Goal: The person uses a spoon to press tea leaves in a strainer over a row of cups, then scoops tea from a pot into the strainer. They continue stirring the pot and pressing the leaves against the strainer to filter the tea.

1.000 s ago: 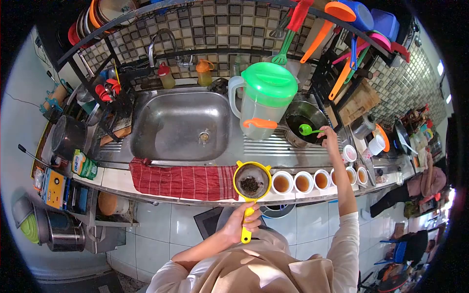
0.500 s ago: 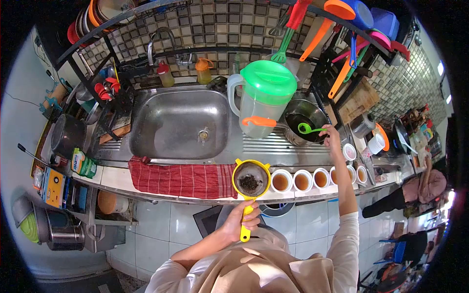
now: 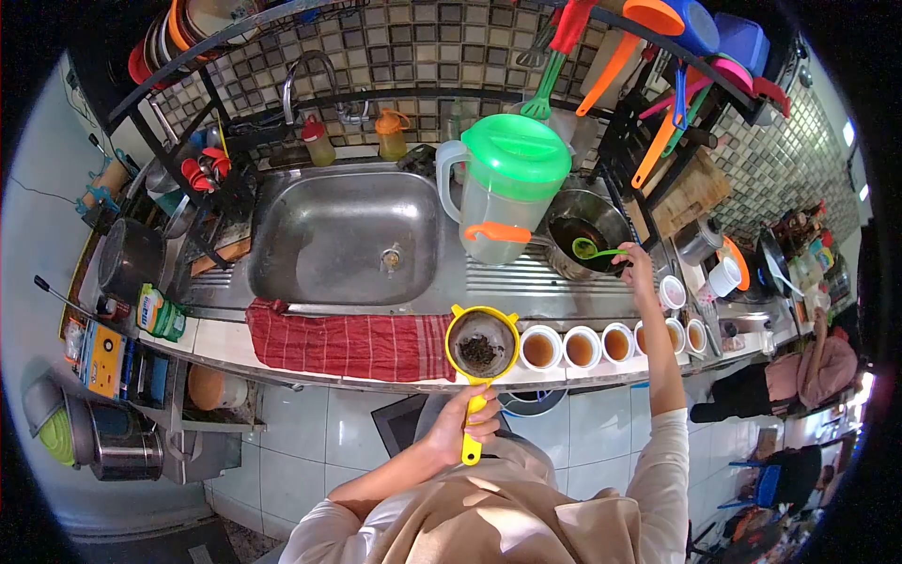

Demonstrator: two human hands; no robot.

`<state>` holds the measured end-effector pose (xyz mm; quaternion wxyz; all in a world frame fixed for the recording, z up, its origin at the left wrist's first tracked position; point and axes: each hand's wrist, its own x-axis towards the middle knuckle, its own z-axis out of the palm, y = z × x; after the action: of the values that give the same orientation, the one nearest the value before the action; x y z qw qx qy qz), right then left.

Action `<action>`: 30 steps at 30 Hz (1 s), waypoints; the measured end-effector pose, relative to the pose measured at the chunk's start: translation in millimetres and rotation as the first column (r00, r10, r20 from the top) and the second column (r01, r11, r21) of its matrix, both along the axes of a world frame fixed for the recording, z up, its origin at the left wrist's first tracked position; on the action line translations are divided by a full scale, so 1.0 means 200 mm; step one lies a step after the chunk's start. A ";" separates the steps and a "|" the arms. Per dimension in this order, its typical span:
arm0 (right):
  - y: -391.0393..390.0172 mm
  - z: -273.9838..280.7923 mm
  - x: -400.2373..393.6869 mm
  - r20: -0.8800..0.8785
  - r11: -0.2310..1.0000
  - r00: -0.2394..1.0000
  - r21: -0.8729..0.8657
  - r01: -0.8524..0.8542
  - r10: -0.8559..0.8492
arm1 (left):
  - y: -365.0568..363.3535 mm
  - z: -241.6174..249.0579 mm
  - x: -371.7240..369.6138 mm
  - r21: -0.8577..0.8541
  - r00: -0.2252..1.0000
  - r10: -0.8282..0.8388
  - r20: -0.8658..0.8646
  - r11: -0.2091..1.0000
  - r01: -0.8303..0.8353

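Note:
My left hand [image 3: 466, 421] is wrapped round the yellow handle of a strainer [image 3: 482, 321]. Wet dark leaves, like tea leaves, lie in its mesh, and it is held level near the counter's front edge. My right hand [image 3: 638, 267] grips the handle of a small green ladle [image 3: 584, 248]. The ladle's bowl is inside a metal pot [image 3: 564, 267] of dark liquid, and it now looks filled with brownish liquid. To the right of the strainer, a row of white cups [image 3: 539, 349] holds brown liquid; my right forearm covers part of the row.
A clear pitcher [image 3: 503, 202] with a green lid stands just left of the pot, behind its orange handle [image 3: 498, 232]. A steel sink [image 3: 343, 235] and a folded red cloth [image 3: 352, 348] lie to the left. Another person [image 3: 810, 371] is at the far right.
The ladle's bowl has dipped slightly and now looks darker, with liquid in it. My right hand has shifted a little downward. The strainer stays in place.

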<state>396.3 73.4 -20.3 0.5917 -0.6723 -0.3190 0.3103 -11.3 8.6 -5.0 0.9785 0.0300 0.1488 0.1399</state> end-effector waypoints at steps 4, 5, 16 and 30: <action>-0.02 0.06 -0.04 -0.010 0.999 1.000 0.032 0.021 -0.021 | 0.00 0.00 0.00 -0.012 1.000 0.001 0.004 1.000 -0.001; -0.02 0.06 -0.04 -0.011 0.999 1.000 0.032 0.022 -0.022 | 0.00 0.00 0.00 -0.013 1.000 -0.001 0.003 1.000 0.001; -0.04 0.16 -0.06 0.004 0.999 1.000 0.039 0.025 -0.025 | 0.00 0.00 0.00 0.011 1.000 -0.011 -0.008 1.000 0.011; -0.09 0.35 -0.12 0.066 0.990 0.997 0.133 -0.053 0.045 | 0.00 -0.01 -0.01 0.008 1.000 -0.007 -0.021 1.000 0.007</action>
<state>372.6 55.1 50.6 0.6176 -0.6321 -0.3742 0.2810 -12.5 8.9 -7.2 0.9772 0.0361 0.1584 0.1370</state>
